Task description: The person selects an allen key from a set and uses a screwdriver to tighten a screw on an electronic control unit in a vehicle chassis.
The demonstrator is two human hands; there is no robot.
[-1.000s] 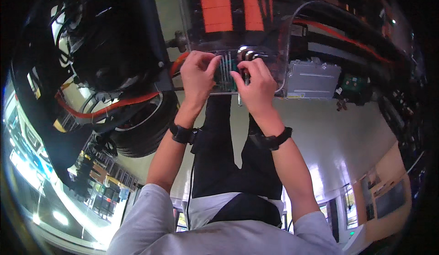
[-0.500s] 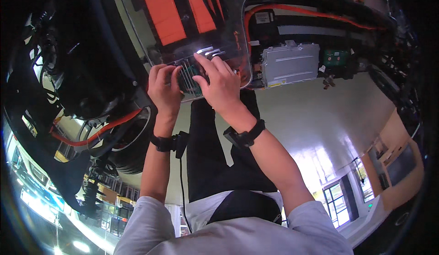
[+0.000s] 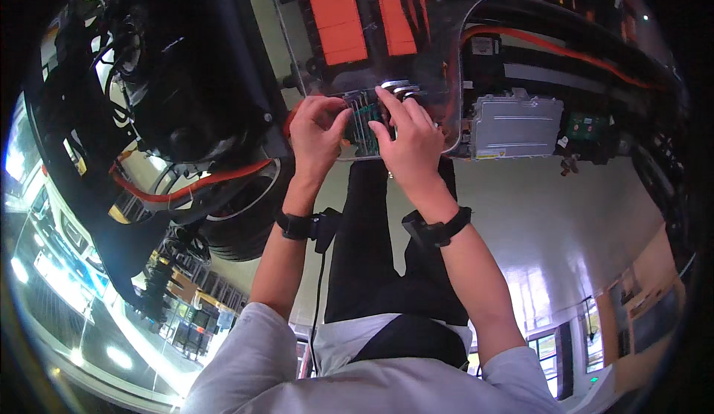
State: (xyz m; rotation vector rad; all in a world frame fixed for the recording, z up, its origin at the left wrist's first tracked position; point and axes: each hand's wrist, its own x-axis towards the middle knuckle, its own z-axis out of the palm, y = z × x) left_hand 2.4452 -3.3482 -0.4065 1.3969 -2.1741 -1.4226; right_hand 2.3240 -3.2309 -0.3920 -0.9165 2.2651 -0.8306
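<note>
Under a see-through panel (image 3: 437, 146) sits an upright stack of thin green circuit boards with pale edges (image 3: 364, 128). At its left edge is my left hand (image 3: 318, 130), thumb and forefinger curved towards each other with a gap between. My right hand (image 3: 413, 143) is at the right side of the stack, its forefinger raised and its thumb apart, tip close to the boards. Nothing shows held in either hand; whether the fingertips touch the panel cannot be told. Shiny curved metal pieces (image 3: 401, 87) lie just beyond my right fingers. Each wrist wears a black strap.
Orange blocks (image 3: 338, 16) lie beyond the boards. A silver finned metal box (image 3: 517, 126) and a green unit (image 3: 587, 126) stand to the right, below an orange cable (image 3: 565, 51). At left are a large black housing (image 3: 201, 79), another orange cable (image 3: 186, 191) and a tyre (image 3: 238, 228).
The view has shifted, so the machine and both hands appear further right. My left thumb and forefinger look slightly farther from the boards. My right hand keeps nearly the same pose.
</note>
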